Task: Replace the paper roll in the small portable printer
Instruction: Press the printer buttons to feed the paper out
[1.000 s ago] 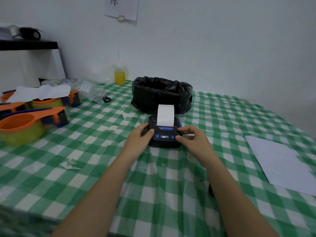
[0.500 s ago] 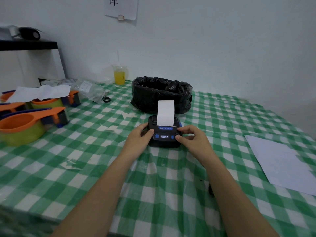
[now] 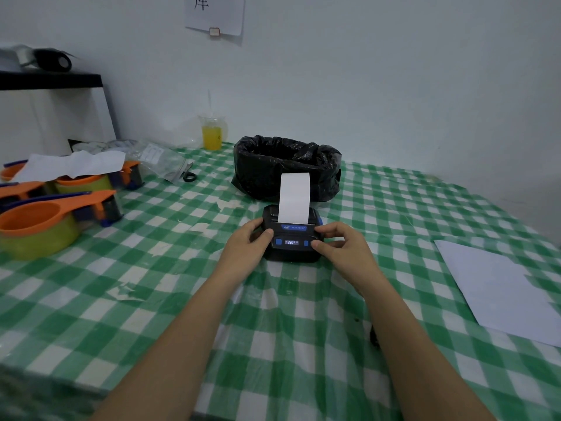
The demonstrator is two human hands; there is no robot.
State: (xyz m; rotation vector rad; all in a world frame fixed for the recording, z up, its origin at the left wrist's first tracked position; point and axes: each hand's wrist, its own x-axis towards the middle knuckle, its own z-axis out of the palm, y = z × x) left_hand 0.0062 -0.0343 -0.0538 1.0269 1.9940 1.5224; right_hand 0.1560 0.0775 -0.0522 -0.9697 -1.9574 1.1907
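I am reaching both bare forearms forward from the bottom of the view, converging toward the middle. My left hand (image 3: 246, 245) is curling inward, thumb stretching to the right, fingers wrapping around the far side out of sight. My right hand (image 3: 344, 250) is mirroring it, the index finger (image 3: 324, 230) pointing left above the thumb, which is also pointing left. The hands are sitting near each other, not touching.

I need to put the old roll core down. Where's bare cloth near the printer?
Bare cloth lies between the printer and the white sheet, and left of the left hand. Crowded: far left, by the orange tape dispensers.
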